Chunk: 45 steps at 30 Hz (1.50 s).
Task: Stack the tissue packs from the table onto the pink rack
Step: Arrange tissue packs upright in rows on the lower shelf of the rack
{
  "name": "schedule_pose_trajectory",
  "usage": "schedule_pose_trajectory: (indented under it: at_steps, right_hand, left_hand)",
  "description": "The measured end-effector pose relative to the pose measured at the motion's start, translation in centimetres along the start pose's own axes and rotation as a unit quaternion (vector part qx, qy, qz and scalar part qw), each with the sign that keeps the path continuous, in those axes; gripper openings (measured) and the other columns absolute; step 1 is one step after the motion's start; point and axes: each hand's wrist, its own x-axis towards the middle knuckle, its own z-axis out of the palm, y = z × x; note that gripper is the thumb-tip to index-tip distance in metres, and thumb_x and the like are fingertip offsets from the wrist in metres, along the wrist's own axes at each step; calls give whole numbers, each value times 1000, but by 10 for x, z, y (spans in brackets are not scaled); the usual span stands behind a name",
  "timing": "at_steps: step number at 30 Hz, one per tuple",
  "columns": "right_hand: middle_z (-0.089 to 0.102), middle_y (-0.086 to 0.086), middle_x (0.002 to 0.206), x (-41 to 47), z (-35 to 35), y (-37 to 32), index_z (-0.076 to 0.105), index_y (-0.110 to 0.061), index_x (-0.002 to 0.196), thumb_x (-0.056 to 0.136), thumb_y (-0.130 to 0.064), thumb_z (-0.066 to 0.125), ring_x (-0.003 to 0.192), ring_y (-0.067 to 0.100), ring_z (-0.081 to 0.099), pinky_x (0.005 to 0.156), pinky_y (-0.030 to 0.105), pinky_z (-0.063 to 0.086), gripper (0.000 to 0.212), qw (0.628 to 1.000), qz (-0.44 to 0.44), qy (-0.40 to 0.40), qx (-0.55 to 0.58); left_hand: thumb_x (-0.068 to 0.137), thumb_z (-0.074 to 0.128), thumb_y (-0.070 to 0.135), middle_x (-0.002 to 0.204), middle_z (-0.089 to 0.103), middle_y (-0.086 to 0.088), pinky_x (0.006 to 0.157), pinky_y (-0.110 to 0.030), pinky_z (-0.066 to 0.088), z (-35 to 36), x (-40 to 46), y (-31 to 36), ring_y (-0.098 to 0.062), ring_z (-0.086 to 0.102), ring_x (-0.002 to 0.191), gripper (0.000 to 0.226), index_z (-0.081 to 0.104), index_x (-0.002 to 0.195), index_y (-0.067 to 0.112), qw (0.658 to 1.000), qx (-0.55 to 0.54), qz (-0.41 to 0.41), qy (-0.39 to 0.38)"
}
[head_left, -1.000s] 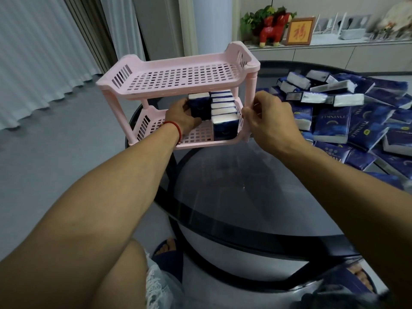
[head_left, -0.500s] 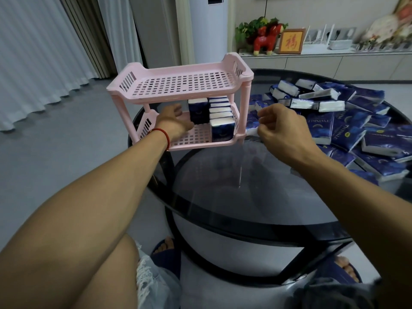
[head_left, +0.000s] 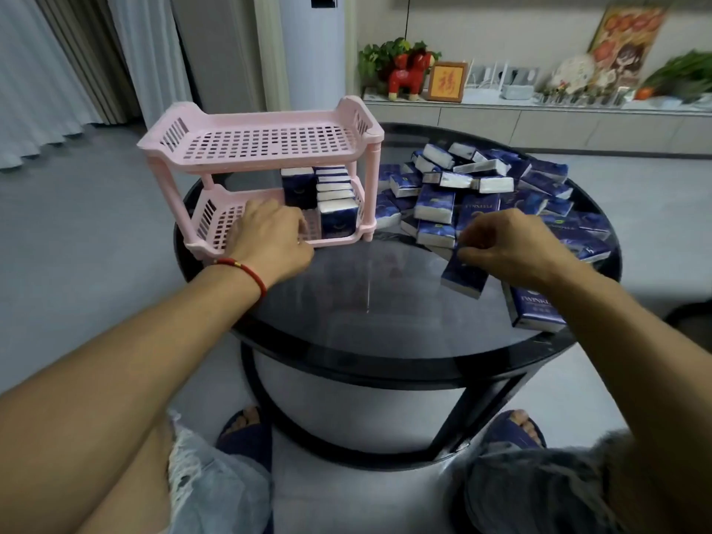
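A two-tier pink rack [head_left: 266, 148] stands at the left edge of a round dark glass table [head_left: 385, 302]. Its top shelf is bare. On the right half of the lower shelf several blue tissue packs [head_left: 337, 210] stand upright in rows. My left hand [head_left: 269, 240] rests on the front rim of the lower shelf, fingers curled over it. A heap of blue and white tissue packs [head_left: 481, 186] covers the right side of the table. My right hand [head_left: 504, 244] pinches the top of one tissue pack [head_left: 464, 277] at the near edge of the heap.
One loose tissue pack [head_left: 533, 308] lies near the table's right front edge. A low white cabinet [head_left: 539, 121] with a red horse figure, a framed picture and plants runs along the back wall. My knees and slippered feet are under the table's front.
My left hand has come out from beside the packs to the lower shelf's front rim. My right hand has left the rack's right post and moved right to take hold of a pack from the heap.
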Motion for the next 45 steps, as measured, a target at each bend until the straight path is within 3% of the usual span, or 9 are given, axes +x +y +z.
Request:
schedule_pose_trajectory:
  at_steps: [5,10,16,20,24,29,33,37,45]
  right_hand:
    - [52,6,124,-5,7,-4,51,-24,132,69,-58,84,113,26,47,96,47,50,80,985,-4,-75,-153]
    - [53,4,125,-12,2,-15,44,-22,137,68,-49,88,112,22,52,96,41,52,86,992,-19,-94,-83]
    - [42,-6,121,-25,15,-43,44,-34,141,61,-65,82,112,14,45,85,16,39,94,989,-135,-47,47]
    - [45,-1,125,-17,21,-47,52,-36,133,68,-63,80,98,9,53,72,9,39,75,988,-135,-58,56]
    - [61,-3,102,-19,24,-56,57,-25,130,86,-32,80,81,13,65,75,33,57,51,989,-113,-47,85]
    - [63,-5,99,-11,34,-66,56,-26,124,84,-36,81,82,13,68,79,41,60,49,986,-80,-83,122]
    - [68,-4,107,2,15,-46,57,-26,123,91,-27,73,93,15,66,88,39,58,36,994,-44,-103,-15]
    - [70,0,103,-3,-30,-1,68,-29,93,90,-29,74,88,16,65,87,39,58,6,981,21,-123,-146]
    - [63,7,100,-27,-22,16,57,-17,105,76,-53,83,77,25,70,62,37,63,52,951,103,-182,-228]
  left_hand:
    - [89,63,25,115,69,-6,95,-43,46,0,-19,37,-31,56,112,27,73,113,21,995,-1,92,36]
    - [92,69,32,103,75,3,94,-34,56,7,-33,66,-15,68,97,22,76,109,21,967,-213,93,-101]
    - [94,70,7,96,73,-26,85,-44,63,10,-40,72,-26,69,80,36,57,126,-3,760,-583,-50,-284]
    - [94,63,-6,117,69,-28,77,-46,64,6,-34,59,-30,74,83,37,56,130,-2,769,-586,-85,-242]
    - [96,64,-2,123,69,-24,74,-40,65,5,-28,45,-34,74,102,29,61,125,-1,772,-590,-95,-214]
    - [95,64,-4,106,73,-17,64,-29,61,3,-22,30,-23,71,88,19,66,111,6,800,-566,-85,-179]
    - [94,64,0,101,73,-7,59,-27,51,5,-15,18,-15,64,81,25,72,113,15,853,-492,-60,-163]
    - [96,67,8,99,76,-12,59,-26,52,8,-16,19,-16,63,78,18,74,111,14,853,-490,-46,-174]
    - [99,65,9,107,71,-29,67,-45,65,15,-26,44,-27,73,77,20,64,118,10,801,-553,-17,-228]
